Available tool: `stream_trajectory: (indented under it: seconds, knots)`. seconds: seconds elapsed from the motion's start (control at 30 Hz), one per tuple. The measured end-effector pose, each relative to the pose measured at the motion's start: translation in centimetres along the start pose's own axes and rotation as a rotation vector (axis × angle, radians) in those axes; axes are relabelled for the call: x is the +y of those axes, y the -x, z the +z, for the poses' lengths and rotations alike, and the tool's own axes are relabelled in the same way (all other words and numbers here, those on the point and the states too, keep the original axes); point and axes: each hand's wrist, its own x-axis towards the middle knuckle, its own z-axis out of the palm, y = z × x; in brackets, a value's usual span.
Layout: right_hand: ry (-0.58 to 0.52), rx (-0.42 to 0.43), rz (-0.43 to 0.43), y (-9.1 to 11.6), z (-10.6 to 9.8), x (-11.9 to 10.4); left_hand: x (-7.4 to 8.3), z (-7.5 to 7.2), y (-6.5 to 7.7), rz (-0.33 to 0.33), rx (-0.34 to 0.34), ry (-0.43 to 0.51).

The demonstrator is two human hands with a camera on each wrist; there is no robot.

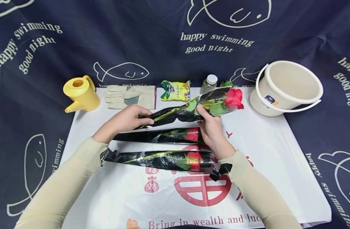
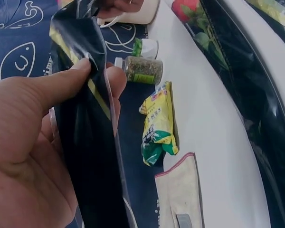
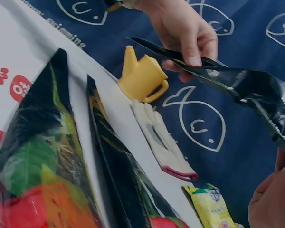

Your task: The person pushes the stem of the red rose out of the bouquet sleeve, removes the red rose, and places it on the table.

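Observation:
A red rose in a clear and black sleeve is held above the table, its bloom toward the right. My left hand pinches the narrow stem end of the sleeve between thumb and fingers; the left wrist view shows the thumb lying on the black wrap. Near the bloom, my right hand grips the sleeve, thumb on top. In the right wrist view that hand is mostly cut off. Below lie two more wrapped roses, one in the middle and one nearer me.
Along the back stand a yellow watering can, work gloves, a yellow-green packet, and a white-capped jar beside a small green item. At the back right is a cream bucket. A printed white sheet covers the table.

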Motion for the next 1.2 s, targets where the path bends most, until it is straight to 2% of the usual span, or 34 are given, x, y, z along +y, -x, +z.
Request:
stream_trajectory:
  seconds: [0.13,0.33,0.47,0.7,0.83,1.07,1.2]
  knots:
    - [-0.027,-0.003,-0.005,-0.4,-0.6,-0.9,-0.3,-0.5,-0.1,-0.012,-0.023,0.020]
    - [-0.054,-0.012,-0.013,-0.8,-0.4,-1.6,-0.3,-1.5,0.1,-0.055,-0.074,0.062]
    - [-0.080,-0.009,-0.019,-0.8,-0.2,-1.8,0.0,-1.8,0.0,-0.040,-0.092,0.049]
    - [-0.150,-0.041,0.035,-0.7,0.4,-1.4,-0.1,-1.6,0.4,-0.010,-0.027,0.056]
    - [-0.123,-0.032,0.032,-0.5,0.5,-0.7,-0.4,-1.3,0.5,-0.003,0.004,0.063]
    - [-0.071,-0.005,0.077,0.6,1.0,0.5,-0.2,-0.2,0.0,0.008,-0.023,0.077]
    - [-0.008,-0.031,0.022,1.1,1.3,1.0,0.1,0.1,-0.2,0.008,-0.021,0.057]
